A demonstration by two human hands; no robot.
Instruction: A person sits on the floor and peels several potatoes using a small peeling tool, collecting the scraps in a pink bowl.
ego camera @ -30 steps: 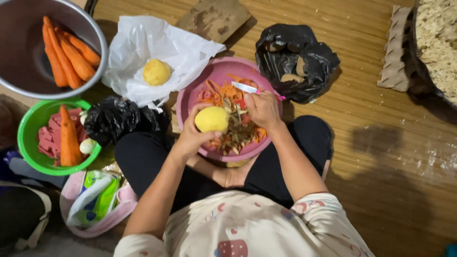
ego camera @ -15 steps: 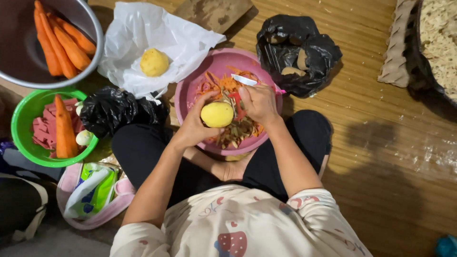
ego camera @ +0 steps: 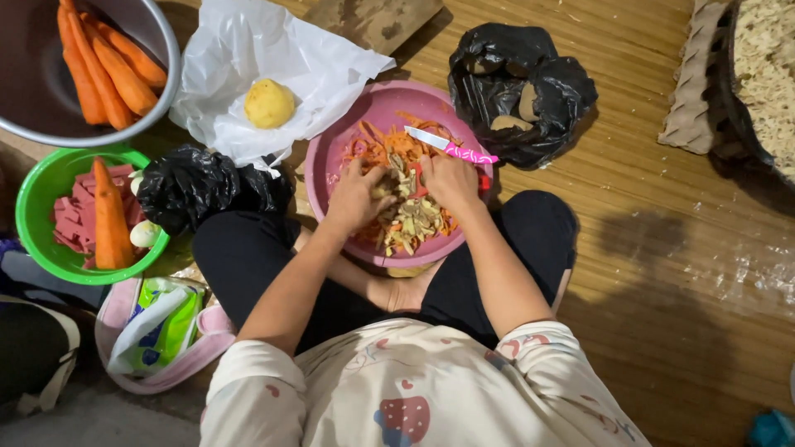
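Both hands were down in the pink basin (ego camera: 331, 178), the left hand (ego camera: 358, 195) and the right hand (ego camera: 450, 179) curled over the heap of peelings (ego camera: 410, 217), apparently gathering it, though whether either had closed on anything could not be told. The scraps looked light, limp, damp and apt to slip, best scooped from underneath with cupped palms. Just beyond the right knuckles lay a pink-handled knife (ego camera: 451, 149); past the basin, a peeled potato (ego camera: 269, 103) sat on white plastic over the woven mat (ego camera: 662, 240).
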